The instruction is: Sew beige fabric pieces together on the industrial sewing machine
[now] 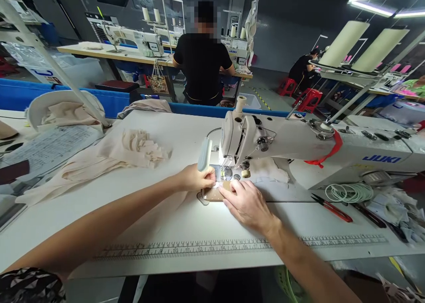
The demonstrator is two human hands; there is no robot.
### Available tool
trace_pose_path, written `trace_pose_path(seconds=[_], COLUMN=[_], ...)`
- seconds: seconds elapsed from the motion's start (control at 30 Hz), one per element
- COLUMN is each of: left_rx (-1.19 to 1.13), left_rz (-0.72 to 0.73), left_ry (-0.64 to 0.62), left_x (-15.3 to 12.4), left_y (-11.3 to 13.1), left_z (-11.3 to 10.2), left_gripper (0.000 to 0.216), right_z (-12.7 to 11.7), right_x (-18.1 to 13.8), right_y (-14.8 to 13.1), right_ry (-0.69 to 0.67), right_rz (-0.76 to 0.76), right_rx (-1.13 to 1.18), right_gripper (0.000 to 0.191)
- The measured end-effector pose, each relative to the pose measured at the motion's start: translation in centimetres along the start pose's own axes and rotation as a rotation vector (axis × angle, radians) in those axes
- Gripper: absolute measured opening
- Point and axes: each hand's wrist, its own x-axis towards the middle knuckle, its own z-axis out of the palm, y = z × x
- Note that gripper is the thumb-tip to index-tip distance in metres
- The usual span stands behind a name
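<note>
My left hand [198, 177] is beside the needle area of a white JUKI sewing machine [282, 139], thumb and fingers pinched together. They close on the edge of a small pale piece of fabric [218, 184], which is mostly hidden by my fingers. From the right, my right hand [250, 204] lies palm down, its fingers stretched toward the same piece and touching it. Under the fingertips is a tan plate [212, 195] set in the table. A light-coloured upright lamp or handle [205, 154] stands just behind my left hand, and light falls on the needle area.
Beige fabric pieces [142, 148] lie on the left of the table [149, 223]. Red-handled snips [332, 207] and a coil of pale cord [348, 192] sit at right. A printed ruler [199, 250] runs along the front edge. A person [202, 64] sits at another machine ahead.
</note>
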Motion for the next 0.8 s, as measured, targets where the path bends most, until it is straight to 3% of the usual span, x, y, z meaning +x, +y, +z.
trace_pose_path(seconds=[0.33,0.8], left_rx=[-0.107,-0.116], left_rz=[0.117,0.018], left_ry=[0.004,0.003], left_x=[1.8,1.5], left_y=[-1.7,-1.0], left_z=[1.2,1.0], left_gripper=[0.017,0.013], right_z=[-0.1,-0.5], right_x=[0.1,0.0], right_y=[-0.2,0.0], right_ry=[-0.054,0.03], right_rz=[0.017,0.07], right_rx=[-0.009,0.091], right_gripper=[0.034,0.025])
